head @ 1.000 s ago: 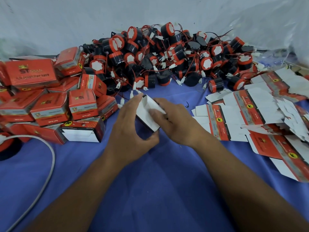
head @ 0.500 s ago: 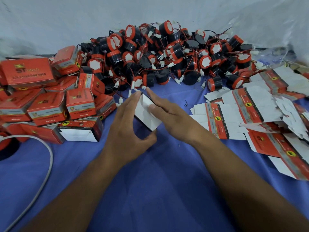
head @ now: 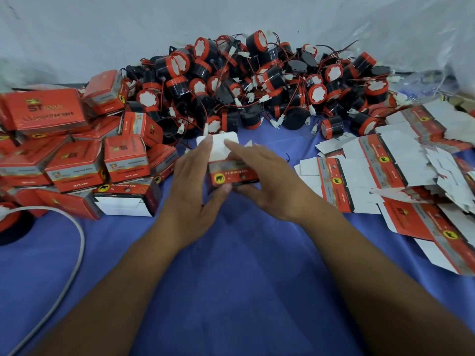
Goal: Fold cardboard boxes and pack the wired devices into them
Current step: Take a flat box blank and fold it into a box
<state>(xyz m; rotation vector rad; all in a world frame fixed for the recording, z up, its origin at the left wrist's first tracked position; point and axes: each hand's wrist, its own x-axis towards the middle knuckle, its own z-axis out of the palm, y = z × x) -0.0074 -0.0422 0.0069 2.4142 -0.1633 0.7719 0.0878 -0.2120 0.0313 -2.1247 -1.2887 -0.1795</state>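
Now, small red-and-white cardboard box (head: 232, 174): braced at tabletop (head: 231, 265) centre so its white flap (head: 218, 147) can be tucked.
Left hand (head: 192, 191): box is pinched, thumb underneath.
Right hand (head: 270, 183): box is grasped, flap pressed.

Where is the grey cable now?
Head view, lower left: the grey cable curves over the blue cloth, below the folded boxes, left of the left hand.

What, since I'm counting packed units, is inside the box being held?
The box shows only its red side and white flaps folded over the top; left hand and right hand cover the rest, so its contents stay hidden.
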